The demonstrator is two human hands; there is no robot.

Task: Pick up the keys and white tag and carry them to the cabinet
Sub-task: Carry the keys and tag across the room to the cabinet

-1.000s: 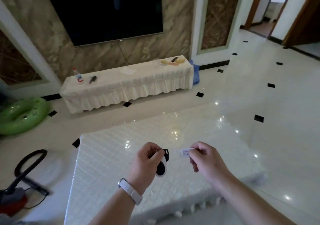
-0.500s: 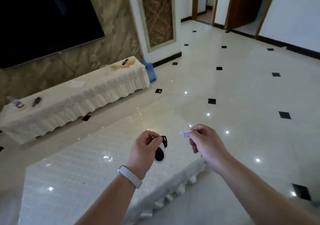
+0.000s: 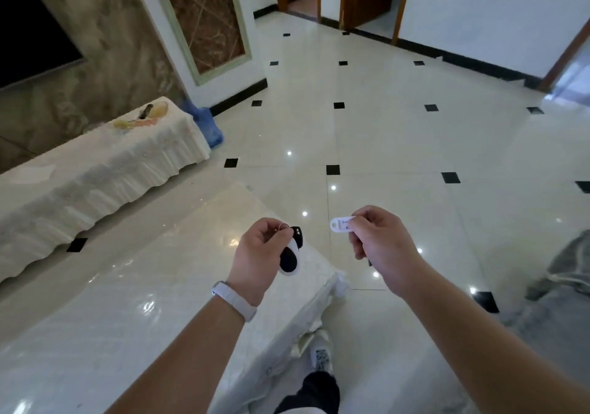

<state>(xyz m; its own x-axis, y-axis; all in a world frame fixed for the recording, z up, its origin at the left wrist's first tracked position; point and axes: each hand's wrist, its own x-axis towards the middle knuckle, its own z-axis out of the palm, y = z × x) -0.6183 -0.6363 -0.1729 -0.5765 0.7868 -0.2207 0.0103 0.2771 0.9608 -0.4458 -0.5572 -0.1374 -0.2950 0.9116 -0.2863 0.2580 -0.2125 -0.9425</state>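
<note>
The view has swung rightward; left hand (image 3: pixel 260 254) pinches keys (image 3: pixel 290 255), right hand (image 3: pixel 380 241) the tag (image 3: pixel 341 224) at 12 o'clock, both held clear of the tabletop (image 3: pixel 134 302) for carrying.

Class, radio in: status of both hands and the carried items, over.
Left hand shut on keys. Right hand pinching white tag. Tiled floor ahead open.
</note>
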